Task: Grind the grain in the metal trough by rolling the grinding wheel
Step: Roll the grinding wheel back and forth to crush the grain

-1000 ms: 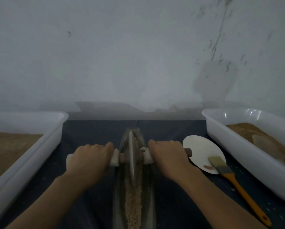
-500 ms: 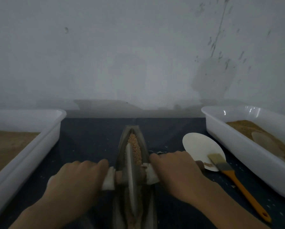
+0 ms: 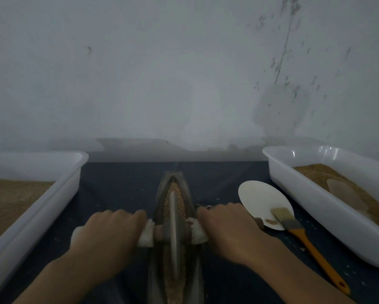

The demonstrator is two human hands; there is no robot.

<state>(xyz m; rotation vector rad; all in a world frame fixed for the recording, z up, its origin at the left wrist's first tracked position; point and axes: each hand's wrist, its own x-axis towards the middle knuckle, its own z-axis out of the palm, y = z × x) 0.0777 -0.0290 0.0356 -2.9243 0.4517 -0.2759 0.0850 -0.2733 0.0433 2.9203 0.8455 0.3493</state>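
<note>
Trough: a long, narrow, boat-shaped grey metal trough [image 3: 160, 195] is laid on the dark blue cloth-covered table [image 3: 122, 185], running from near to far between the two forearms.
Grain: tan crushed grain [image 3: 179, 199] is spread along the trough's channel, both beyond and nearer than the wheel.
Wheel: a thin grey metal grinding wheel [image 3: 173, 224] is stood upright on edge in the grain, with a white-wrapped axle handle [image 3: 146, 234] through it.
Left hand: the left hand [image 3: 111, 231] is clenched round the axle's left part.
Right hand: the right hand [image 3: 226, 227] is clenched round the right part.
Left side: a white rectangular plastic tub [image 3: 59, 194] of brown meal is placed here.
Right side: a second white plastic tub [image 3: 316, 205], a round white paper plate [image 3: 258, 198] and an orange-handled brush [image 3: 302, 238], its bristles resting on the plate.
</note>
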